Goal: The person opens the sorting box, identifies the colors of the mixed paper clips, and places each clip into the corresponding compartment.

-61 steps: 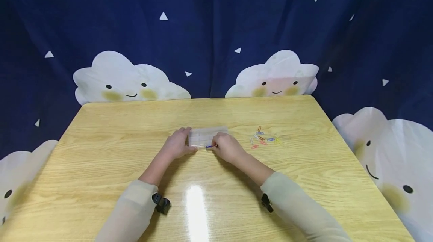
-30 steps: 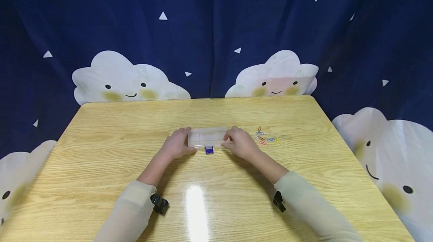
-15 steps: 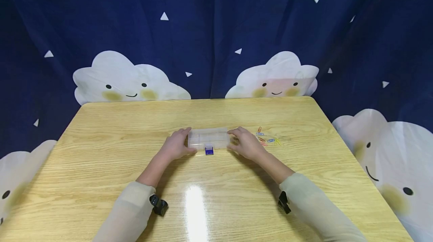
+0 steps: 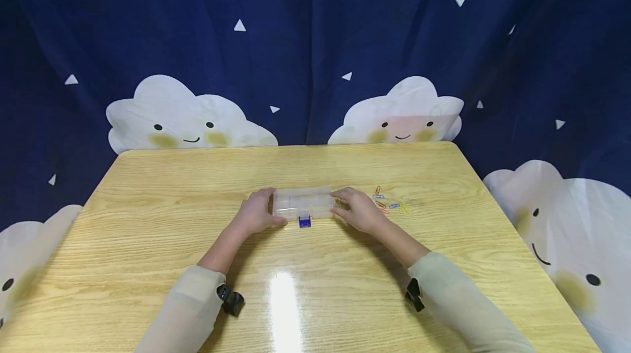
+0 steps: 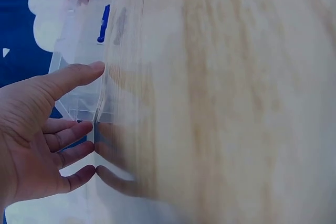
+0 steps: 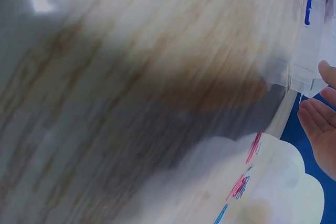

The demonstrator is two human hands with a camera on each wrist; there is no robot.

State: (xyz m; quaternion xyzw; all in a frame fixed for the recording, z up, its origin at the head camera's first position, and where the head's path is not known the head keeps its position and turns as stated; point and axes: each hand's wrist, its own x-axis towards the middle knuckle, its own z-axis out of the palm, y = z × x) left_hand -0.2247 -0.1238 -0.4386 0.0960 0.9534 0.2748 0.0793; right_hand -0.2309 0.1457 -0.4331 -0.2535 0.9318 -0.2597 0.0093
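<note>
A clear plastic box (image 4: pixel 315 199) with inner compartments lies on the table between the two hands. Its blue latch (image 4: pixel 304 221) sticks out from the middle of the front side. At the left end, the left hand (image 4: pixel 255 213) holds the box, thumb at the front corner and fingers toward the back. The right hand (image 4: pixel 362 210) holds the right end, thumb and fingers spread across it. In the left wrist view, the left thumb (image 5: pixel 79 77) lies along the box's front. The right wrist view shows part of the right hand (image 6: pixel 323 124) at the box's end.
Several coloured paper clips (image 4: pixel 380 204) lie scattered just right of the right hand. The wooden table (image 4: pixel 172 221) ends at a dark blue curtain (image 4: pixel 305 40) printed with clouds. Each sleeve bears a black wrist camera (image 4: pixel 230 300).
The right hand has left the blue latch and moved right to the box's right end. The latch now shows, folded outward. The left hand has stayed at the left end.
</note>
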